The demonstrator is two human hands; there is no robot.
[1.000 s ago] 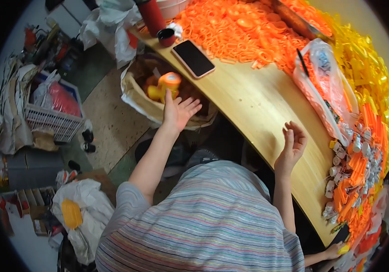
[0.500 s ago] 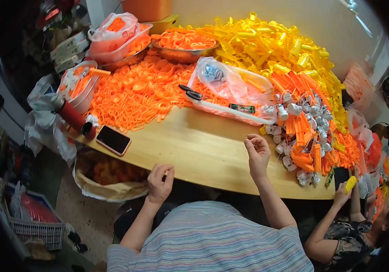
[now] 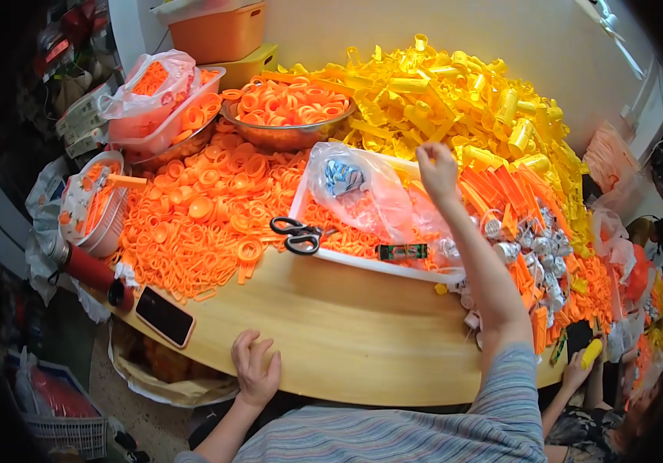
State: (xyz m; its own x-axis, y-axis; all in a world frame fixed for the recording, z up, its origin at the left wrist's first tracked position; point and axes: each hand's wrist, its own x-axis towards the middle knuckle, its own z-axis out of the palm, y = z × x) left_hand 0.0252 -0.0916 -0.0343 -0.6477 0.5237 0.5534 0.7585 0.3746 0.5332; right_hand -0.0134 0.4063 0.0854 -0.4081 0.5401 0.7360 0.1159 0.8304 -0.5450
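My left hand [image 3: 257,369] rests at the table's front edge, fingers loosely bent and apart, holding nothing. My right hand [image 3: 436,171] is stretched far out over the back edge of the white tray [image 3: 378,266], in front of the heap of yellow plastic parts [image 3: 455,92]. Its fingers are slightly bent, with nothing visible in them. In the tray lie a clear plastic bag [image 3: 378,197], small orange parts and a dark green cylinder [image 3: 402,252]. Black-handled scissors [image 3: 297,235] lie on the tray's near left rim. My right forearm partly covers orange strips [image 3: 493,197] and small white-silver pieces [image 3: 551,266].
Orange rings and loops [image 3: 192,239] cover the table's left, with a full bowl [image 3: 289,131] behind. A phone [image 3: 165,316] and red bottle [image 3: 88,270] lie at the left edge. A co-worker's hand [image 3: 576,373] holds a yellow part at right.
My right hand has moved up and away from me, across the tray to the yellow heap. My left hand stays by the table edge, its fingers looser. The whole view has shifted with my head.
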